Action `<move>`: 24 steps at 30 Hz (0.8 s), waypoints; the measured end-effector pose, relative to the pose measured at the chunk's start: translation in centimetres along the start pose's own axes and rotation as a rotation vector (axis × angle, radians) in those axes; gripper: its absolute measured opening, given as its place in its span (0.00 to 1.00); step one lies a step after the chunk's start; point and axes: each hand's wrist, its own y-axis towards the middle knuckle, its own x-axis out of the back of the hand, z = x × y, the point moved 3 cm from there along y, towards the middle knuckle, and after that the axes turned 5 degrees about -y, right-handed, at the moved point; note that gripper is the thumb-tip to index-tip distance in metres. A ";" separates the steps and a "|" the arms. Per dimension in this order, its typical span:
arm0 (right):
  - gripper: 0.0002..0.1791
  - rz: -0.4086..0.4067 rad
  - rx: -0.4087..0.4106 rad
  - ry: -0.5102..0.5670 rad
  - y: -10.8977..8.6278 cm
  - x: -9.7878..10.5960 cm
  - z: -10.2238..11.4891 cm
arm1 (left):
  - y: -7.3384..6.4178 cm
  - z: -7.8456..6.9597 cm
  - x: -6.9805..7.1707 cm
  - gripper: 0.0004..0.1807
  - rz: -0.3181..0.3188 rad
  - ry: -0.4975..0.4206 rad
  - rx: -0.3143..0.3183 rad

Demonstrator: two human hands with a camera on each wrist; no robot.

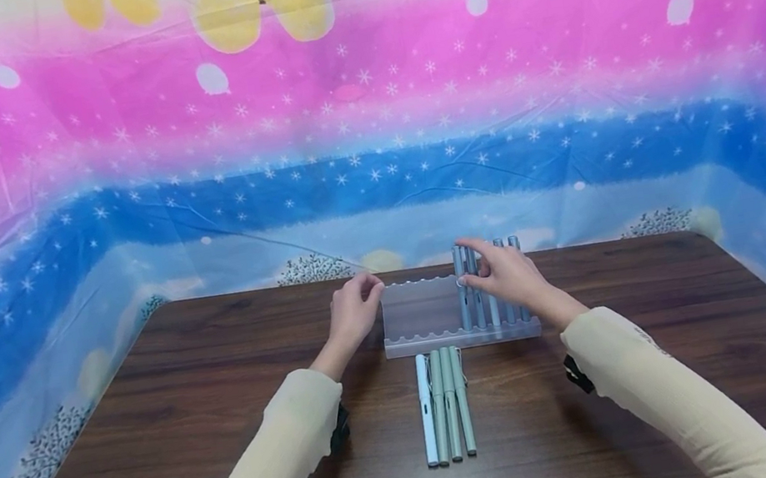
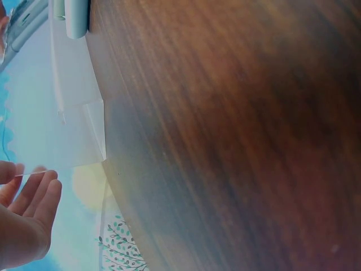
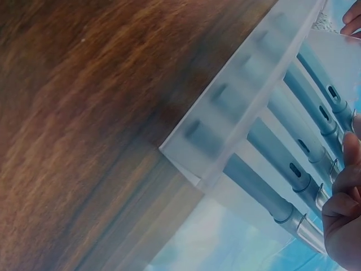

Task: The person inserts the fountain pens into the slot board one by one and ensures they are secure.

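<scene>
A clear, scalloped pen rack [image 1: 422, 313] stands on the table, with several blue-grey pens [image 3: 276, 149] upright in its right-hand slots. At the rack's upper left edge, my left hand [image 1: 355, 308] pinches the thin clear panel between thumb and fingers; the left wrist view shows that hand [image 2: 28, 220] at the corner. My right hand [image 1: 510, 272] is at the leftmost standing pen [image 1: 466, 311], thumb and index finger pinching its upper part. Its other fingers cover the tops of neighbouring pens. In the right wrist view only part of this hand [image 3: 344, 220] appears.
In front of the rack lie a pale blue pen [image 1: 427, 413] and 3 grey-green pens [image 1: 451, 409], side by side, pointing toward the rack. The dark wooden table [image 1: 181, 442] ends at a patterned cloth [image 1: 373, 181] hung behind and along both sides.
</scene>
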 end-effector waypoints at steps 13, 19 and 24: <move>0.33 0.033 -0.027 -0.028 0.3 -0.1 0.4 | 0.1 0.1 0.0 0.07 -0.002 -0.005 -0.008; 0.33 0.030 -0.022 -0.030 0.3 -0.1 0.3 | 0.1 0.1 0.0 0.06 -0.002 -0.010 -0.006; 0.34 0.006 -0.013 -0.015 0.1 0.0 0.2 | 0.0 0.0 0.0 0.07 -0.002 -0.008 -0.008</move>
